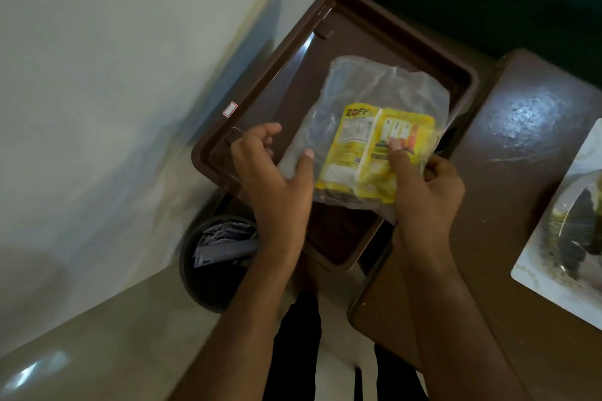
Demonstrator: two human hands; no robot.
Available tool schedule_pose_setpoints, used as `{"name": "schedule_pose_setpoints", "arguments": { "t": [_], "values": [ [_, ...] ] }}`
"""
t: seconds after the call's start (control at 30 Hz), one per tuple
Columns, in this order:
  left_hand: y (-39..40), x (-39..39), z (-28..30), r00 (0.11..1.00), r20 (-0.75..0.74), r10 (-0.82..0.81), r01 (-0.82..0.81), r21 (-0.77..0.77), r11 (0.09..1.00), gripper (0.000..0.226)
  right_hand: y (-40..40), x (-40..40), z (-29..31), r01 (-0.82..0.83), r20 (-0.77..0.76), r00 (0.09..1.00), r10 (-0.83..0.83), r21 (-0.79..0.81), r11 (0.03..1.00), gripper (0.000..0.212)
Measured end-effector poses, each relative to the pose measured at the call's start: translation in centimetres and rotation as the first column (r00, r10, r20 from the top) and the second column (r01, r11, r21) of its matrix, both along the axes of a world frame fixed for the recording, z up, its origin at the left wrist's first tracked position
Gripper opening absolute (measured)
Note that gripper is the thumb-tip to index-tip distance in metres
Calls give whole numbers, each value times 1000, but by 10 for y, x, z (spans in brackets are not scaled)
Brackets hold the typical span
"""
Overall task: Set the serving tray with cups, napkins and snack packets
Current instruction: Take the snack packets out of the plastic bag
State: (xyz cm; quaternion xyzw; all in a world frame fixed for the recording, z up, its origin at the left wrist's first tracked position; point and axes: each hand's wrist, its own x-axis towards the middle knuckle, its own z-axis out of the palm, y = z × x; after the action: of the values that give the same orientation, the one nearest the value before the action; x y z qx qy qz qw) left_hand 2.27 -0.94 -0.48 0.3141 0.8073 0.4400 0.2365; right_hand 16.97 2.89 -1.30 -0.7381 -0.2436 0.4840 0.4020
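Note:
A brown plastic serving tray [355, 29] lies in the middle of the view, with nothing resting on its floor. Over it I hold a clear plastic bag [374, 88] with a yellow snack packet [365, 153] inside. My left hand [273, 172] pinches the bag's left edge with the thumb on the plastic. My right hand [423, 185] grips the bag's lower right corner, thumb pressed on the yellow packet. No cups or napkins are in view.
A dark round bin [215, 257] with crumpled paper stands on the floor below the tray's near left corner. A brown table [527, 146] lies to the right with a white board [560, 257] on it. A pale wall is at the left.

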Motion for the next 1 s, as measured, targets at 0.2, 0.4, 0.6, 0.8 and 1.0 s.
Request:
{"name": "schedule_pose_setpoints", "arguments": {
  "t": [0.2,0.4,0.6,0.8,1.0],
  "values": [
    [-31,41,18,989,143,-23,68,-321,945,52,0,-11,-2,102,24,994,-102,6,995,43],
    [-25,42,25,530,841,109,202,-250,947,65,-5,-23,5,206,21,978,-207,29,978,38],
    [6,33,24,434,888,151,39,-186,982,50,-19,-42,5,80,73,994,-85,58,995,40],
    [11,12,2,554,790,261,-56,-278,959,38,-15,-53,15,57,-102,993,-53,37,998,29],
    [6,-4,-8,550,812,194,-32,-212,977,61,-9,-40,18,64,195,976,-93,149,987,65]
  ]
}}
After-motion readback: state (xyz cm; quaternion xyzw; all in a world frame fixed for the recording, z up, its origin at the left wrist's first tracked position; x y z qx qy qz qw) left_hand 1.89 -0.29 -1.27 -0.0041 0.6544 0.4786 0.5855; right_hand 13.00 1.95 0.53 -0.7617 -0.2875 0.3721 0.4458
